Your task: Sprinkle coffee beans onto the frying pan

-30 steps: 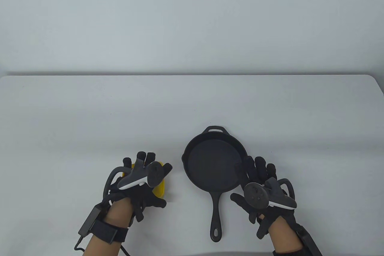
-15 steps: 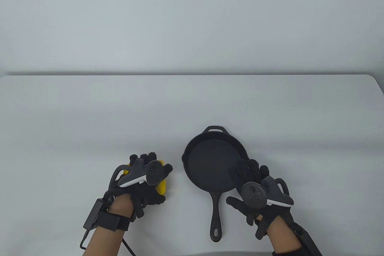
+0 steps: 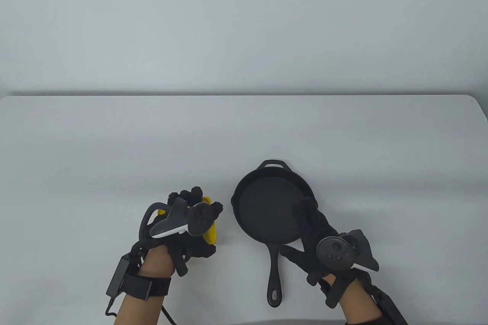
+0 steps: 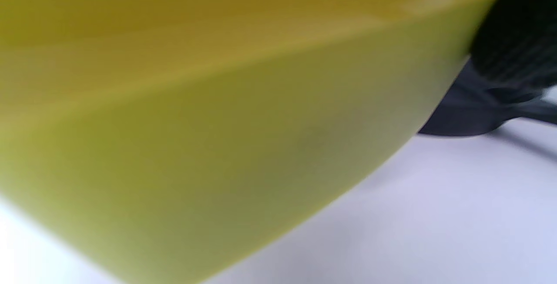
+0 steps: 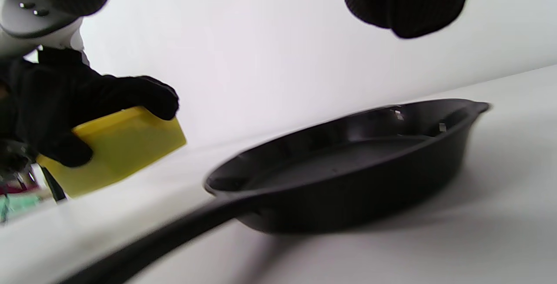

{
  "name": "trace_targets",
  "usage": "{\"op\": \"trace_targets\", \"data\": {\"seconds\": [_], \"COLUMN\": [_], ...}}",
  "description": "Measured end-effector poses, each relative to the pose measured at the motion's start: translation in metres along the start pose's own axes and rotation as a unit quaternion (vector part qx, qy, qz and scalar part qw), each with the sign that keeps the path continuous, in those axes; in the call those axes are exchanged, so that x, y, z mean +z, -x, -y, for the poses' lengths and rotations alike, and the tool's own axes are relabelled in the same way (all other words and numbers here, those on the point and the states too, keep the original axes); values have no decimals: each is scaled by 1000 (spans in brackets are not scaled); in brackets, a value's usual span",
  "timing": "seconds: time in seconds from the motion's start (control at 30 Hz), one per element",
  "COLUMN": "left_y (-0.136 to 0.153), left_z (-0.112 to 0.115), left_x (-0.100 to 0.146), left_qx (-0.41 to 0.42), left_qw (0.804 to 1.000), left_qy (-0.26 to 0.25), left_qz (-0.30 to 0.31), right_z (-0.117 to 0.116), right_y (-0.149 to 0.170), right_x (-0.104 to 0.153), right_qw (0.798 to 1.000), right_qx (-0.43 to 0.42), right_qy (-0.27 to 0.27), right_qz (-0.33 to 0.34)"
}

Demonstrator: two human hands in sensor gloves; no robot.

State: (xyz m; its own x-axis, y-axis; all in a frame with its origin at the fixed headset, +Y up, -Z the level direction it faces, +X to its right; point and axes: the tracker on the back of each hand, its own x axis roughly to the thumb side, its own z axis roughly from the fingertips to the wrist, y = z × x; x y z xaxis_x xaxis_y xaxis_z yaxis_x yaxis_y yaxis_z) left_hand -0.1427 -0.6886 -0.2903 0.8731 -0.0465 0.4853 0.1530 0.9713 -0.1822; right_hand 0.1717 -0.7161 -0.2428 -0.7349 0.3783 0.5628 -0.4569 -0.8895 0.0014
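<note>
A black cast-iron frying pan (image 3: 267,212) lies on the white table (image 3: 114,142) with its handle (image 3: 275,271) pointing toward me. Its inside looks bare in the right wrist view (image 5: 348,162). My left hand (image 3: 196,203) grips a yellow container (image 3: 210,228) left of the pan. The right wrist view shows the container (image 5: 126,145) tilted and off the table. It fills the left wrist view (image 4: 217,123). No coffee beans show. My right hand (image 3: 305,222) is open, with fingers over the pan's right rim and the thumb near the handle, holding nothing.
The table's far edge (image 3: 244,95) meets a plain grey wall. A cable (image 3: 167,313) runs from my left wrist strap toward the front edge.
My left fingers have curled around the yellow container and tipped it up on edge. My right hand has moved left over the pan's right rim and rolled, thumb reaching toward the handle.
</note>
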Motion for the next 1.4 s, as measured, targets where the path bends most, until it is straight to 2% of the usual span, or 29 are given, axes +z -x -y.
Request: {"op": "trace_targets", "data": {"seconds": [0.13, 0.23, 0.3, 0.37, 0.4, 0.47, 0.5, 0.53, 0.6, 0.63, 0.67, 0.77, 0.9, 0.97, 1.03, 1.07, 1.13, 1.17, 1.2, 1.23, 1.27, 1.33, 1.4], "left_y": [-45, -83, -102, -116, -123, -132, -134, -133, -128, -125, -125, -124, -110, -93, -68, -56, -36, -27, -21, -16, -15, -16, -25], "left_z": [-32, -49, -56, -61, -62, -63, -62, -62, -61, -60, -59, -57, -59, -59, -54, -48, -29, -16, -5, 12, 21, 46, 60], "left_x": [8, 10, 9, 7, 6, 3, 1, 0, -2, -2, -3, 0, 9, 17, 24, 26, 28, 28, 26, 24, 22, 16, 8], "left_qx": [-52, -90, -97, -92, -79, -50, -41, -36, -8, 18, 26, 13, 45, 95, 184, 243, 382, 468, 528, 612, 662, 764, 812], "left_qw": [996, 989, 987, 986, 986, 986, 987, 988, 988, 988, 987, 987, 987, 984, 970, 956, 904, 861, 826, 767, 724, 619, 554], "left_qy": [-28, -48, -50, -58, -62, -65, -66, -67, -72, -68, -67, -78, -90, -111, -137, -150, -181, -194, -190, -185, -182, -161, -134], "left_qz": [65, 103, 116, 125, 131, 142, 140, 133, 135, 139, 142, 141, 128, 102, 76, 69, 65, 55, 49, 56, 66, 85, 124], "right_z": [-2, -11, -21, -33, -39, -49, -51, -51, -48, -47, -47, -49, -45, -43, -42, -42, -42, -42, -42, -41, -41, -41, -41], "right_y": [-9, -9, -6, -4, -5, -11, -12, -12, -8, -7, -6, -5, -1, 3, 8, 9, 12, 12, 12, 12, 12, 12, 11], "right_x": [1, 0, -1, -2, -3, -6, -6, -5, -6, -7, -7, -5, -5, -4, -3, -2, -2, -2, -2, -2, -2, -2, -2], "right_qw": [993, 982, 952, 897, 861, 819, 809, 800, 814, 822, 823, 806, 807, 805, 806, 807, 807, 807, 807, 807, 806, 802, 796], "right_qx": [-109, -190, -305, -440, -504, -565, -577, -593, -577, -562, -560, -587, -588, -592, -592, -589, -589, -590, -590, -590, -591, -597, -605], "right_qy": [34, 8, -17, -48, -71, -100, -110, -91, -70, -85, -92, -71, -47, -32, -21, -16, -11, -8, -8, -7, -6, -7, -11], "right_qz": [12, 11, -2, -1, 4, 22, 26, 18, 2, 21, 26, -3, -10, -20, -24, -27, -30, -32, -32, -31, -29, -23, -13]}}
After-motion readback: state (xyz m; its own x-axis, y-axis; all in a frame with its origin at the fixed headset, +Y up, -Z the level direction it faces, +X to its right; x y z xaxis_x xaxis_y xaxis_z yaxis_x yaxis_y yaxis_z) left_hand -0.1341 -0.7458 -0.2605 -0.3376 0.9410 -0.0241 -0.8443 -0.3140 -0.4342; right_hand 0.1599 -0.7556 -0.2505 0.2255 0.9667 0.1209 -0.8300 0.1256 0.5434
